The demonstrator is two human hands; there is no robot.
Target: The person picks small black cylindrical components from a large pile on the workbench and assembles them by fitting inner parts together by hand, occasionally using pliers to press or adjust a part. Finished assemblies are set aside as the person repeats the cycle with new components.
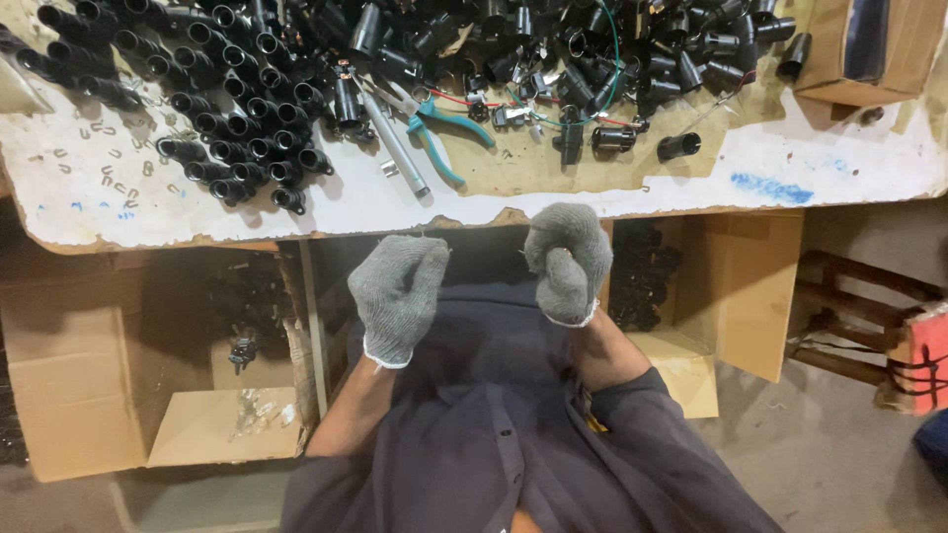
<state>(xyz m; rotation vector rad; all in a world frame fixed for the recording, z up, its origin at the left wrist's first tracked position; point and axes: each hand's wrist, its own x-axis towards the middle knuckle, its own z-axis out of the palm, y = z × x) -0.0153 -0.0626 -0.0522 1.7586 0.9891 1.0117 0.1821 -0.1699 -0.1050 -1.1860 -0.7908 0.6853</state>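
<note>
Both my hands wear grey knit gloves and are held up in front of my chest, just below the worn edge of the white workbench [691,183]. My left hand [397,291] is curled into a fist, and I see nothing in it. My right hand [568,255] is likewise closed, with no object showing between its fingers. On the bench lie many black tubular lamp sockets [247,128], stacked in rows at the left and piled loosely at the right. Teal-handled pliers [444,128] and a grey metal rod [395,148] lie between the piles.
Small metal clips [104,173] are scattered on the bench's left part. Open cardboard boxes stand under the bench, one at the left [89,375] and one at the right [731,286] holding black parts. A cardboard box [859,49] sits at the far right of the bench.
</note>
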